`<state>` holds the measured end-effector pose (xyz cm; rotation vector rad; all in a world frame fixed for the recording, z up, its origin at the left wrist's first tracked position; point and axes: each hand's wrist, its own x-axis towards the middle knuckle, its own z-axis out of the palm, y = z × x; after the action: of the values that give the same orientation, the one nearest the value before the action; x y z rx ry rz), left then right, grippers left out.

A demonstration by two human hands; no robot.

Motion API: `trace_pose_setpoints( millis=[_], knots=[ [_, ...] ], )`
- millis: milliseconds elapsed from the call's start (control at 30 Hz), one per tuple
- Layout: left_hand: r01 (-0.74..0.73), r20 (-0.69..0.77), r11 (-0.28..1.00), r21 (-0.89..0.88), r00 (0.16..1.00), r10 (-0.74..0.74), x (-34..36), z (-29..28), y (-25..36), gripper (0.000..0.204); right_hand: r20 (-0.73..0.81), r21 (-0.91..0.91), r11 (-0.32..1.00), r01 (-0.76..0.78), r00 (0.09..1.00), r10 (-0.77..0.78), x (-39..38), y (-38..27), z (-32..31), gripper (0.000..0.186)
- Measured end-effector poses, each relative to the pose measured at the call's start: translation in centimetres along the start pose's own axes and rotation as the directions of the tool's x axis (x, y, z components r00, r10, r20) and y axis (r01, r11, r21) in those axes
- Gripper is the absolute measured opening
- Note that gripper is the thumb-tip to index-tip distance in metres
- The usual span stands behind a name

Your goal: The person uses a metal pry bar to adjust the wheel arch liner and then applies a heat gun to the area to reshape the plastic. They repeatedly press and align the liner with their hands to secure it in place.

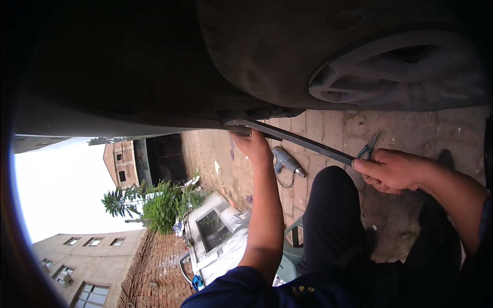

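A long flat metal bar (303, 142) slants from the dark lower edge of a car body (128, 120), beside the tyre (246, 66) and alloy wheel (370, 77), down toward the right. My right hand (385, 172) is closed round the bar's near end. My left hand (249, 143) is raised to the car's edge at the bar's far end, its fingers curled behind it; what exactly they grip is hidden. On the paving (321, 128) below the car lie a grey heat gun (288, 163) with a cord and pliers (365, 150) with blue handles.
My bent knee (331, 205) is under the bar, beside a pale green plastic chair (291, 259). A white object with a window, maybe a vehicle (200, 267), stands at the lower left, with plants (159, 205), a brick wall (154, 272) and buildings (118, 164) behind.
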<state>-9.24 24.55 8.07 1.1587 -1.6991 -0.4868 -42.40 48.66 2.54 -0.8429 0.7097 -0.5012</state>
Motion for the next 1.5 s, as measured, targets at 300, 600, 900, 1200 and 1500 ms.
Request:
trace_pose_setpoints(
  millis=[300, 600, 900, 1200, 1500],
  knots=[
    [-0.007, -0.003, 0.999, -0.054, 1.0, 0.007, -0.2, -0.1, -0.6, 0.063, 0.082, -0.014, 1.0, 0.016, 0.997, -0.015, 3.2, -1.2, -3.2, 0.073],
    [0.018, -0.03, 0.998, -0.058, 0.999, -0.02, -0.1, 0.3, 0.0, 0.058, -0.259, -0.392, 0.901, 0.184, 0.918, -0.3, 4.2, 0.4, 0.1, 0.081],
    [-0.056, -0.071, 0.998, -0.02, 0.996, 0.055, 2.4, -0.3, 5.8, 0.057, -0.457, -0.613, 0.79, 0.031, 0.801, -0.386, 2.4, -0.5, 2.2, 0.07],
    [-0.018, 0.021, 0.998, -0.059, 1.0, 0.019, 2.9, -0.7, 6.4, 0.056, -0.144, -0.238, 0.968, 0.085, 0.982, -0.122, 0.9, -0.6, -1.3, 0.078],
    [-0.014, 0.038, 0.999, -0.033, 0.999, 0.015, 2.9, -1.3, 6.1, 0.047, 0.154, 0.076, 0.997, 0.023, 0.987, -0.034, 2.5, 0.5, -3.3, 0.072]
  ],
)
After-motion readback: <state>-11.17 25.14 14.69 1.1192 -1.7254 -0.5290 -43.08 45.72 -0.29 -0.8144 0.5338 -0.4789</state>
